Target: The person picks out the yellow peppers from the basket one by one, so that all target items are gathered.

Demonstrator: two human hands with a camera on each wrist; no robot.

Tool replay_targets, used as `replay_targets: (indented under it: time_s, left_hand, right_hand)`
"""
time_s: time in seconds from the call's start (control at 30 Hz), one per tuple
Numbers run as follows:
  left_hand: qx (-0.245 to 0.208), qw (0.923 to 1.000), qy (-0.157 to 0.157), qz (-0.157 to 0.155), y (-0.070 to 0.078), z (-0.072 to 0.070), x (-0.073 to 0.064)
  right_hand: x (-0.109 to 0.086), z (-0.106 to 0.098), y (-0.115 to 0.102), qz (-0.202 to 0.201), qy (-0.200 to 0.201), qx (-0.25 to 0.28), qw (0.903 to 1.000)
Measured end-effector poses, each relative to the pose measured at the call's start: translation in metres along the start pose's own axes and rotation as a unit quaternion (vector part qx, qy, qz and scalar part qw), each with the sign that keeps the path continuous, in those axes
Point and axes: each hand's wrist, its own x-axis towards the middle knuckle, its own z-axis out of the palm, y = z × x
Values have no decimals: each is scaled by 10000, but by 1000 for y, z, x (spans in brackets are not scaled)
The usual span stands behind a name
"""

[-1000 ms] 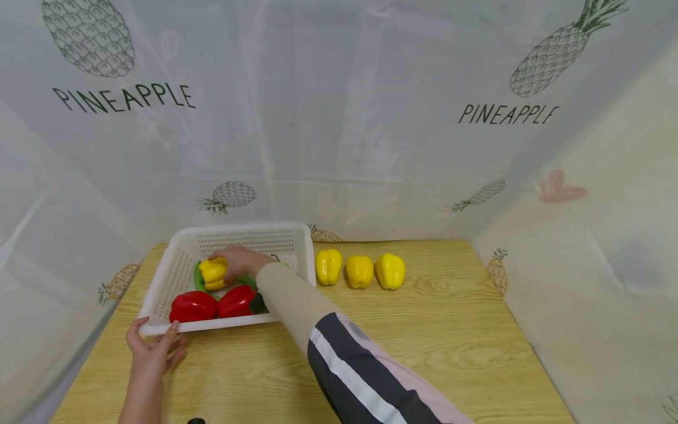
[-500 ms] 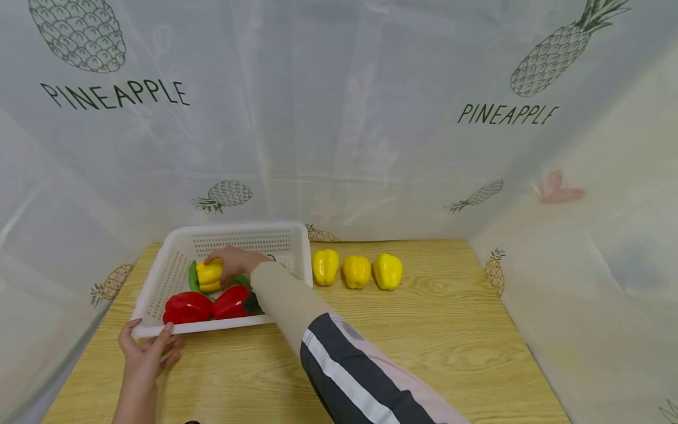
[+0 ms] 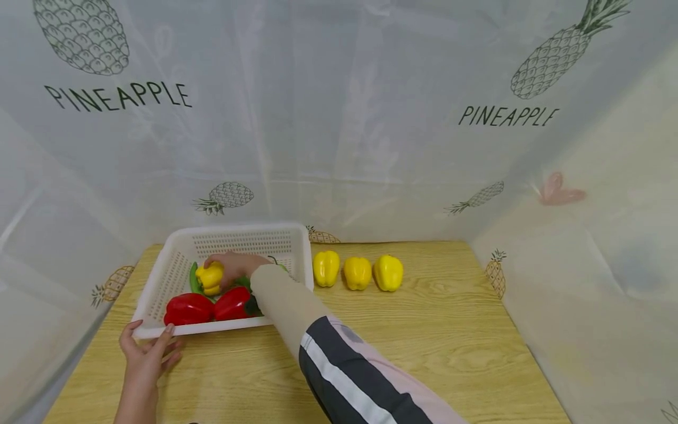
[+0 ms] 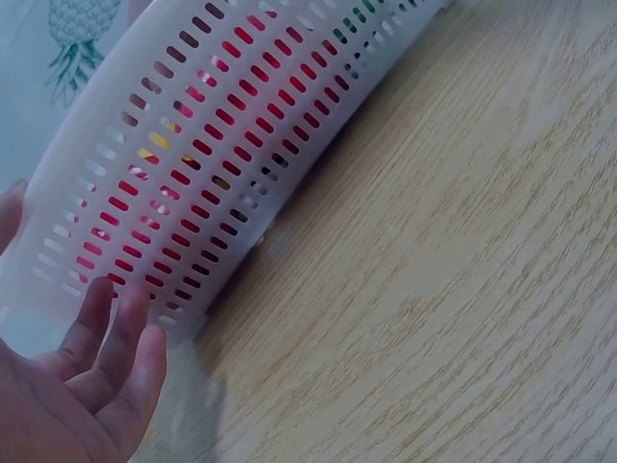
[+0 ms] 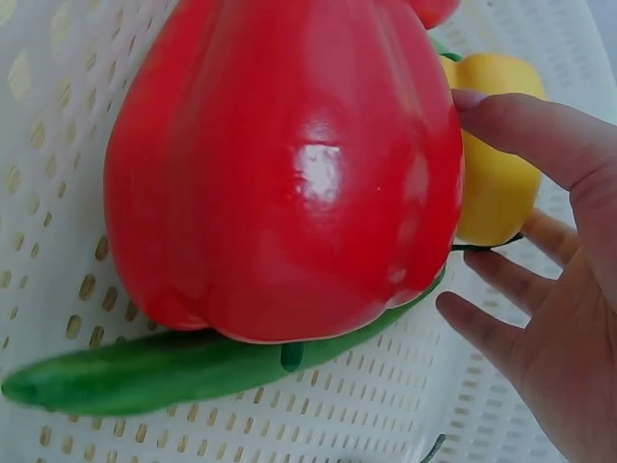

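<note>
My right hand (image 3: 236, 268) reaches into the white slotted plastic basket (image 3: 296, 235) and grips a yellow bell pepper (image 3: 209, 279). In the right wrist view, the thumb lies on one side of this yellow pepper (image 5: 501, 174) and the fingers reach around the other. Two red bell peppers (image 3: 189, 309) lie along the basket's front wall. Beneath the near red pepper (image 5: 289, 164) runs a long green vegetable (image 5: 145, 374). My left hand (image 3: 144, 359) holds the basket's front left corner, its lower fingers (image 4: 120, 338) loosely bent by the slotted wall.
Three yellow bell peppers (image 3: 357, 273) stand in a row right of the basket on the wooden table (image 3: 434, 341). A pineapple-print plastic sheet (image 3: 328, 118) hangs behind and at both sides. My right forearm hides part of the basket's right end.
The head view has shifted slightly, moving the scene a little left. The yellow pepper under my right hand has turned a little. My left hand keeps its place at the basket's corner.
</note>
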Motion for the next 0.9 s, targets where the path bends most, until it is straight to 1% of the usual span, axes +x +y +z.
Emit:
replay_targets:
  time_s: [0.1,0.17,0.37,0.57,0.67,0.7,0.73,0.9]
  left_hand:
    - [18,9999,102,-91,-2,2,1]
    - [2,9999,100,-86,-2,2,1]
    - [-72,10000,-18,-29,-5,-1,5]
    - [-74,9994,-260,203,-6,-3,4]
    - [-50,9997,-203,135,-6,-2,5]
    - [-134,9998,-134,51,-6,-2,5]
    - [-122,9999,-112,34,-6,-2,6]
    - [-73,9999,-58,-57,-7,-2,7]
  right_hand:
    - [0,0,1,-36,10,27,10000]
    - [0,0,1,-61,13,-14,10000]
    - [-1,-1,-2,-103,-93,-13,9999]
    - [-3,-1,-7,18,-227,-154,9996]
    - [-3,0,-5,2,-211,-278,9994]
    - [-3,1,-5,-19,-205,-330,9992]
    - [-2,1,-4,-32,-189,-359,9992]
    - [-3,1,0,1,-101,-213,9997]
